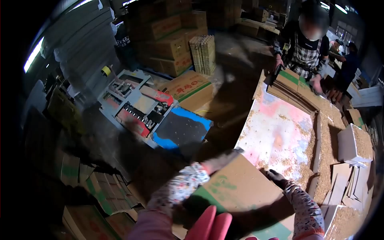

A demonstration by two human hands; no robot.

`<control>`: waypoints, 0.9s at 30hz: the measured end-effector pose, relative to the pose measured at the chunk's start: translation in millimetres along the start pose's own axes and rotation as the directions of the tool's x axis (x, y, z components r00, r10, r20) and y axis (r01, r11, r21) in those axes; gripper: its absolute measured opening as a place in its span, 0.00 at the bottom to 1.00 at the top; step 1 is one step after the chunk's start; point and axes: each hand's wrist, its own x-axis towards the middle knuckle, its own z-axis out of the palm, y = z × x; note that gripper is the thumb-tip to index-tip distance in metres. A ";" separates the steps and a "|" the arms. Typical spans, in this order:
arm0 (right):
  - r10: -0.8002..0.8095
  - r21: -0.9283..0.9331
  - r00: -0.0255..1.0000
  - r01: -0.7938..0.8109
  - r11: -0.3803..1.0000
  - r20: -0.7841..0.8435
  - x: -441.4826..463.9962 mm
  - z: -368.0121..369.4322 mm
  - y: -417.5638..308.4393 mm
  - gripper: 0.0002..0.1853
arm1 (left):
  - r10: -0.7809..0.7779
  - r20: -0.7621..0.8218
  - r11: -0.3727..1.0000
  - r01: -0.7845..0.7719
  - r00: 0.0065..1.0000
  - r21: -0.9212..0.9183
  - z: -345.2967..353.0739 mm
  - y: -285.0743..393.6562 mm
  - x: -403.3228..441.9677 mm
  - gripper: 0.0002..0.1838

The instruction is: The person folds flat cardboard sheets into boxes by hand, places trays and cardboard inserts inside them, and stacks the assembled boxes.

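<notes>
A brown cardboard carton [240,186] with green print lies in front of me at the near end of the work table. My left hand [224,160], in a glove, grips its far left edge, with the fingertips at the corner. Dark-tipped glove fingers of my right hand [277,178] are curled at the carton's right edge. Both forearms wear flowered sleeves. Two pink, finger-like shapes [210,226] rise at the bottom, in front of the carton; what they belong to is unclear.
The table [272,132] has a pink-and-white top with crumbs. Across it, a person in a checked apron [306,56] handles stacked flat cartons [292,90]. A machine with a blue-edged plate [182,128] stands left, cartons [108,192] lie lower left, and a white block [354,144] sits right.
</notes>
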 end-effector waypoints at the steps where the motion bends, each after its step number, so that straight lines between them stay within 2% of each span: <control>1: -0.022 0.006 1.000 0.022 1.000 -0.021 -22.6 -10.9 -3.1 0.32 | -0.131 0.126 0.970 0.153 0.983 -0.188 0.8 63.7 0.1 0.30; 2: -0.049 0.011 0.998 0.050 0.999 -0.047 -43.7 -23.4 -6.9 0.32 | -0.226 0.279 0.889 0.315 0.933 -0.332 -5.7 129.8 -3.0 0.31; 4: -0.140 -0.014 0.986 0.140 0.990 -0.084 -84.6 -50.4 -18.4 0.32 | -0.019 0.041 0.791 0.040 0.999 -0.610 53.3 120.2 -8.1 0.32; 5: -0.188 -0.043 0.977 0.184 0.982 -0.096 -105.2 -58.6 -25.2 0.32 | -0.304 0.338 0.876 0.401 0.891 -0.267 36.1 162.4 -20.9 0.31; 6: -0.216 -0.068 0.971 0.209 0.975 -0.102 -125.3 -65.2 -31.2 0.32 | -0.167 0.335 0.799 0.326 0.927 -0.504 62.4 137.6 -29.3 0.28; 7: -0.300 -0.120 0.949 0.288 0.950 -0.099 -133.9 -71.1 -52.2 0.32 | -0.166 0.240 0.807 0.272 0.956 -0.524 45.8 177.4 -46.9 0.25; 8: -0.359 -0.156 0.928 0.342 0.927 -0.097 -143.8 -77.4 -71.0 0.33 | -0.217 0.207 0.746 0.299 0.954 -0.596 61.3 160.5 -46.1 0.23; 9: -0.410 -0.173 0.906 0.390 0.904 -0.101 -155.3 -84.5 -92.4 0.33 | -0.216 0.141 0.765 0.257 0.966 -0.591 56.7 168.1 -57.3 0.21; 10: -0.433 -0.172 0.894 0.411 0.895 -0.114 -174.7 -92.3 -109.4 0.33 | -0.263 0.158 0.836 0.306 0.952 -0.456 64.8 140.8 -63.0 0.22; 11: -0.450 -0.170 0.881 0.426 0.889 -0.145 -194.8 -102.3 -123.0 0.33 | -0.387 0.109 0.806 0.394 0.915 -0.442 56.6 169.5 -69.0 0.23; 12: -0.464 -0.198 0.863 0.429 0.882 -0.199 -218.8 -113.6 -124.9 0.33 | -0.397 -0.141 0.907 0.363 0.907 -0.215 68.6 162.8 -82.2 0.27; 13: -0.470 -0.261 0.837 0.405 0.876 -0.279 -247.1 -125.3 -115.0 0.33 | -0.298 -0.398 0.939 0.342 0.868 0.041 76.9 154.1 -92.1 0.31; 15: -0.435 -0.494 0.741 0.160 0.854 -0.512 -294.7 -140.0 -51.1 0.33 | -0.398 -0.529 0.917 0.313 0.749 -0.247 89.8 133.2 -101.6 0.38; 16: -0.438 -0.538 0.704 0.093 0.838 -0.560 -298.6 -140.4 -1.8 0.34 | -0.534 -0.537 0.845 0.380 0.654 -0.377 94.2 134.4 -98.5 0.42; 17: -0.438 -0.572 0.664 0.020 0.820 -0.606 -302.6 -140.5 46.9 0.36 | -0.553 -0.474 0.833 0.447 0.685 -0.326 96.9 155.5 -91.7 0.42; 18: -0.302 -0.301 0.831 0.172 0.938 -0.467 -295.2 -138.7 96.1 0.36 | -0.578 -0.406 0.816 0.514 0.708 -0.265 109.3 196.2 -82.9 0.43; 19: -0.180 -0.020 0.880 0.190 0.982 -0.439 -304.6 -133.4 85.5 0.35 | -0.605 -0.336 0.794 0.577 0.722 -0.191 117.9 224.6 -80.7 0.43; 20: -0.053 0.262 0.913 0.171 0.950 -0.404 -315.0 -127.4 72.0 0.34 | -0.558 -0.447 0.740 0.663 0.699 0.114 114.5 236.3 -73.1 0.37; 21: -0.002 0.246 0.840 0.161 0.956 -0.543 -322.1 -143.8 54.8 0.30 | -0.410 -0.494 0.879 0.476 0.767 0.009 100.2 260.0 -66.9 0.35; 23: -0.145 0.375 0.787 0.436 0.818 -0.599 -368.8 -154.6 -24.5 0.27 | -0.128 -0.579 0.986 0.044 0.805 -0.158 65.0 321.8 -86.4 0.29; 25: -0.154 0.324 0.679 0.522 0.789 -0.718 -401.0 -167.4 -70.8 0.25 | -0.062 -0.578 0.854 -0.256 0.813 -0.452 43.1 357.9 -100.9 0.22; 26: -0.253 0.197 0.511 0.671 0.715 -0.822 -396.0 -178.4 -65.4 0.22 | -0.086 -0.564 0.745 -0.322 0.821 -0.583 39.5 374.8 -107.3 0.18; 27: -0.331 0.072 0.384 0.740 0.669 -0.862 -405.7 -180.4 -77.5 0.19 | -0.222 -0.523 0.587 -0.316 0.823 -0.746 39.1 381.1 -108.3 0.14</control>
